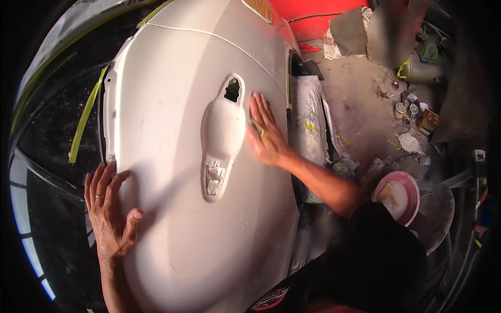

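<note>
A pale primed car door panel spans the middle, with a moulded handle recess and an opening at its top. My left hand rests at the panel's left edge by the dark window, fingers apart and nothing in it. Just right of the recess, my right hand lies against the panel with a thin yellowish pad under it, showing between thumb and fingers. Most of that pad is hidden.
Yellow tape runs along the left window. Right of the car lie a wrapped wheel-side sill, cans and scraps on the floor, and a pink basin holding a tan block. A red panel stands behind.
</note>
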{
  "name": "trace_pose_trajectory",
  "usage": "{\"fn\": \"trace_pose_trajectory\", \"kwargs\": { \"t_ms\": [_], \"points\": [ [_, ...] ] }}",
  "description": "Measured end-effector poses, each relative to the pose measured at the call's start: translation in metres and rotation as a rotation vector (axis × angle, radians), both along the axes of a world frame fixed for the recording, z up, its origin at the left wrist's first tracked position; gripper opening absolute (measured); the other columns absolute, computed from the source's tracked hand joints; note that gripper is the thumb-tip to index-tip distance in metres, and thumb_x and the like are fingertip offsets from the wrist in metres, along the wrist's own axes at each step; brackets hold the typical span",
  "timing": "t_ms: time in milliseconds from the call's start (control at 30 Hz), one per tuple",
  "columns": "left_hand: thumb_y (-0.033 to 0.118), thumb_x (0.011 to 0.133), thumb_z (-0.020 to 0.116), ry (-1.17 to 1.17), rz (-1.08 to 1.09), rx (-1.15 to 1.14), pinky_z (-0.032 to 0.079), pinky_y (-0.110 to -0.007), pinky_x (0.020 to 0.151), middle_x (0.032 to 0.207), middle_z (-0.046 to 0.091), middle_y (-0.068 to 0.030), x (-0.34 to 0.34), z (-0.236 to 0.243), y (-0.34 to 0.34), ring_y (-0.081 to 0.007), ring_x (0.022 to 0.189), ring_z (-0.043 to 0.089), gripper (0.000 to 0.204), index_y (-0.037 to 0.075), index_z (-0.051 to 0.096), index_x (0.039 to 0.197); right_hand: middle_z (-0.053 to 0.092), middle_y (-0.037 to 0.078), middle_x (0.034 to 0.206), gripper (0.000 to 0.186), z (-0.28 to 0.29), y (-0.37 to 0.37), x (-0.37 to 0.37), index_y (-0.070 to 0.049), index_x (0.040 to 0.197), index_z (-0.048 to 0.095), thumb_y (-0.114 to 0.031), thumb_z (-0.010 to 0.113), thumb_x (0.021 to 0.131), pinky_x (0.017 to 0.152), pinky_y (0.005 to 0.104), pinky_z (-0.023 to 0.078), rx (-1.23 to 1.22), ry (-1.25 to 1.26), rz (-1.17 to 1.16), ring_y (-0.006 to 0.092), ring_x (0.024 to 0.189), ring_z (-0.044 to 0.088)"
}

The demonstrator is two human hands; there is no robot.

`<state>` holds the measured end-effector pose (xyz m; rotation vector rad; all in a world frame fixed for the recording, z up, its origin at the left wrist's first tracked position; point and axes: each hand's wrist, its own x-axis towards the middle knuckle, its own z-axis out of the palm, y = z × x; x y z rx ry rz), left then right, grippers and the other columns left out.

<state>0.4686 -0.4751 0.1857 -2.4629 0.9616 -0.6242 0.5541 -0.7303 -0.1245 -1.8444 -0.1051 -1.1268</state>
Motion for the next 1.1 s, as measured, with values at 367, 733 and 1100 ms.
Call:
{"fn": "trace_pose_trajectory", "kwargs": {
  "t_ms": [367,733,1100],
  "points": [
    [0.078,0.086,0.040,-0.004,-0.013,0.021,0.016,-0.056,0.119,0.142,0.050,-0.0177,-0.003,0.002,-0.003,-0.0366,0.140,0.037,0.085,0.006,0.061,0.126,0.013,0.028,0.159,0.066,0.019,-0.035,0.033,0.004,0.153,0.016,-0.040,0.026,0.106,0.122,0.0478,0.012,0.103,0.060,0.002,0.0422,0.148,0.015],
    [0.076,0.087,0.041,-0.001,-0.054,0.025,0.017,-0.056,0.119,0.142,0.050,-0.0181,0.010,-0.002,-0.005,-0.0382,0.139,0.038,0.083,0.005,0.061,0.126,0.014,0.026,0.160,0.069,-0.009,0.021,-0.047,0.003,0.154,0.016,-0.046,0.021,0.106,0.122,0.0504,0.010,0.013,-0.017,0.103,0.0404,0.149,0.013],
    [0.072,0.090,0.041,0.005,-0.049,0.034,0.018,-0.057,0.118,0.141,0.050,-0.0200,0.005,0.001,-0.006,-0.0392,0.139,0.038,0.080,0.004,0.060,0.126,0.008,0.024,0.161,0.071,-0.047,0.041,-0.049,0.000,0.156,0.009,-0.046,0.027,0.105,0.121,0.0518,0.009,0.013,-0.180,0.103,0.0412,0.150,0.009]
  ]
}}
